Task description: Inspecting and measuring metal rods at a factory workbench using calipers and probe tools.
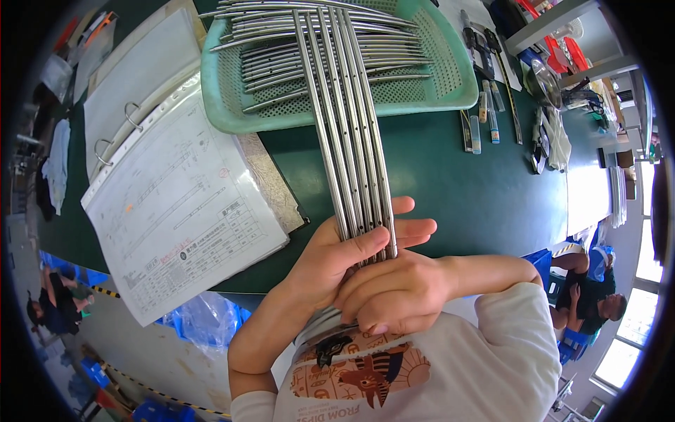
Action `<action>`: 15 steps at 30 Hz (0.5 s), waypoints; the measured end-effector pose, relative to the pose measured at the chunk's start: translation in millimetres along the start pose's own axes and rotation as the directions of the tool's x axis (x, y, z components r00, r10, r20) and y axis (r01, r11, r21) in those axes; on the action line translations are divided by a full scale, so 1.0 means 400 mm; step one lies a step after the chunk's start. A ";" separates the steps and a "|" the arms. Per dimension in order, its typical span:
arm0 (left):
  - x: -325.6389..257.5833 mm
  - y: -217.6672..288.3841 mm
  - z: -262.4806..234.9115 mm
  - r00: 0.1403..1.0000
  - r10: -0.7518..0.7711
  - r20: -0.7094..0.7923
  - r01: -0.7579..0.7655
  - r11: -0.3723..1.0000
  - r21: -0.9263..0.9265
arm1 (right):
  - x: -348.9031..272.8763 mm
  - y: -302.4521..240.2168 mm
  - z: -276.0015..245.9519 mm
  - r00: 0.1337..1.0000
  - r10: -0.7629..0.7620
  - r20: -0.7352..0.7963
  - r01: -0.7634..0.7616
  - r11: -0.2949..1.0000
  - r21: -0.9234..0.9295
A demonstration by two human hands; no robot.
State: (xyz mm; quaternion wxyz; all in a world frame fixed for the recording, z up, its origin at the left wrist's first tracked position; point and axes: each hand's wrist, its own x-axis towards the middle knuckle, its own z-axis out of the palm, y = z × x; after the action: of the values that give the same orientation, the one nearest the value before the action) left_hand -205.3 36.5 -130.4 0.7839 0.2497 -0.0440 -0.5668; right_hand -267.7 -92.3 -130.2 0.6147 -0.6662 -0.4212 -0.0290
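Observation:
Several slim metal tubes point(349, 133) with small holes lie side by side in my hands, pointing away from me. Their far ends reach over a green plastic basket point(261, 124), where more metal tubes point(281, 74) are piled crosswise. My left hand point(327, 257) has its thumb across the top of the bundle; its fingers pass underneath and stick out on the right. Around the near ends, close to my body, my right hand point(397, 292) is wrapped with its fingers curled. The tubes' near tips are hidden by that hand.
An open ring binder point(190, 218) with drawing sheets covers the left of the green table point(450, 190). Calipers point(481, 49), small tubes point(485, 105) and gloves point(557, 141) lie at the right. One person point(590, 295) sits at far right, another point(56, 302) at far left.

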 end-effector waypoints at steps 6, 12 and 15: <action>0.005 -0.010 -0.005 0.999 0.021 0.029 -0.020 1.000 -0.024 | 0.000 0.000 -0.005 1.000 -0.015 -0.003 0.015 1.000 0.000; 0.012 -0.019 -0.013 0.997 0.021 0.068 -0.016 0.997 -0.077 | 0.001 -0.060 -0.035 0.990 0.068 0.124 -0.076 0.996 0.057; 0.008 -0.015 -0.016 0.997 -0.071 -0.026 0.070 0.997 -0.043 | 0.016 -0.092 -0.101 1.000 0.021 -0.019 -0.024 0.983 -0.184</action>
State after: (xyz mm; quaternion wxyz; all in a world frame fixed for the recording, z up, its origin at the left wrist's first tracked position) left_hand -207.0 34.4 -139.4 0.7690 0.2420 -0.0124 -0.5916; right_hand -266.2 -126.9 -87.6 0.5545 -0.7246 -0.4038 -0.0666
